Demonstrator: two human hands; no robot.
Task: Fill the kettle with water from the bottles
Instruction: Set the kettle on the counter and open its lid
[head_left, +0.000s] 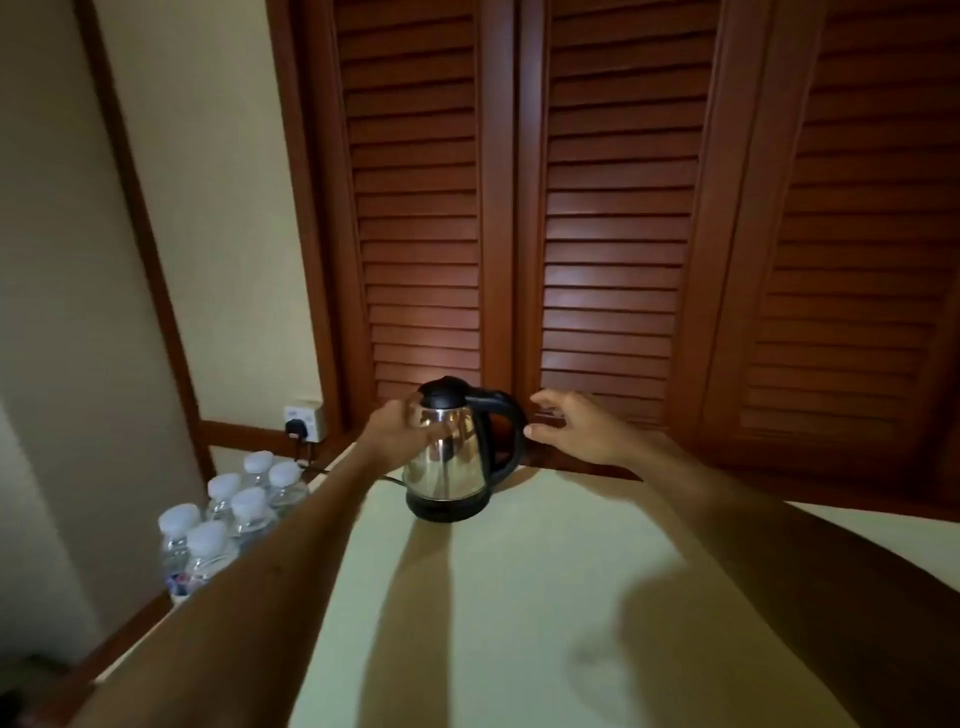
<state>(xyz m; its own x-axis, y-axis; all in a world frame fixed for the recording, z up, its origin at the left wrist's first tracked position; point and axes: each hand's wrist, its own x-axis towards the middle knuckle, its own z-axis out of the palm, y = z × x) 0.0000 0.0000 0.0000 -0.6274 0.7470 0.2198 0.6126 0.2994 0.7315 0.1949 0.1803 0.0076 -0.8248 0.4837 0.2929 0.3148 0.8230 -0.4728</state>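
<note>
Head view: your left hand (395, 431) is pressed against the left shoulder of the kettle (452, 457), fingers curved onto the steel just below the lid (442, 393); it looks like a steadying hold, but you can't tell how firmly it grips. Your right hand (576, 428) is open, fingers spread, empty, just beside the black handle (506, 431) and not touching it.

The kettle sits upright on its black base (448, 506) near the far edge of the pale table (519, 597), lid closed. The polished steel body is probably slick, rigid and light while empty, so take it by the handle, not the wall. The lid must come open before pouring.

Count: one kettle, one lid, one base. Six white-capped bottles (228, 519) stand packed together beyond the table's left edge, lower down; more may be hidden behind your left forearm. They're thin plastic, likely to squash and spurt if squeezed, so grip mid-body, gently. One wall socket (305, 420) with a plug in.
</note>
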